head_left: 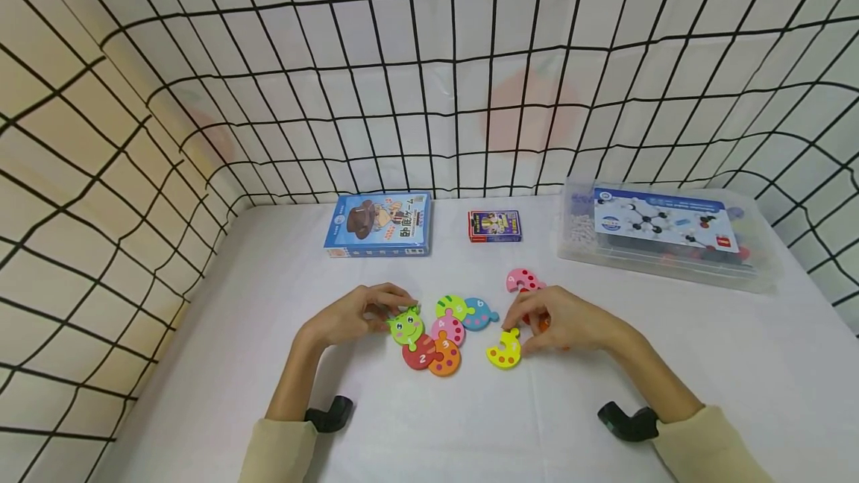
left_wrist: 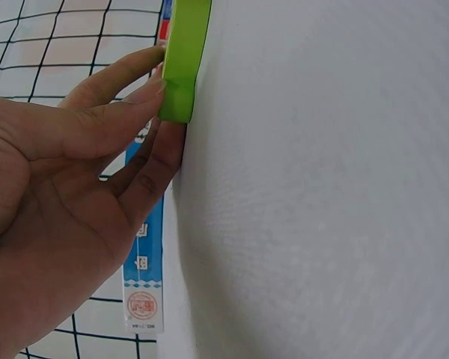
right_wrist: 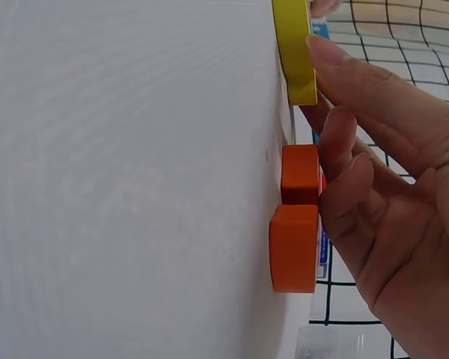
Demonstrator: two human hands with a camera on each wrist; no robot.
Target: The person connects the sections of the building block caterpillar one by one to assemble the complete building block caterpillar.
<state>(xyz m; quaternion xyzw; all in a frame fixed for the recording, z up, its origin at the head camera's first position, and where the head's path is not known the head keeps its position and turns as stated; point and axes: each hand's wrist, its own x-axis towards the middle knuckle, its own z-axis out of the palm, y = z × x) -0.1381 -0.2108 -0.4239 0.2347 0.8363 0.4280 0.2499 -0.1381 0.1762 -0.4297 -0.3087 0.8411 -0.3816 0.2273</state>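
Just off the right hand's (head_left: 569, 319) fingertips, on the side toward the left hand (head_left: 359, 313), comes the yellow piece (head_left: 506, 356) — thumb and forefinger pinching it at the edge, the other fingers bent close beside an orange piece (right_wrist: 294, 250). Its longer line appears to slant, tab up by the forefinger, body running down and left. Now the relation that counts: the hollow opens up and left, roughly toward the knob of the blue piece (head_left: 476, 314), which points right, well apart from touching. Right hand is clearly the nearer one; the left, across at the chain's far end, pinches the green head piece (head_left: 406, 328) by its rim. Yellow lifted or lying on the table (head_left: 470, 438) — can't tell.
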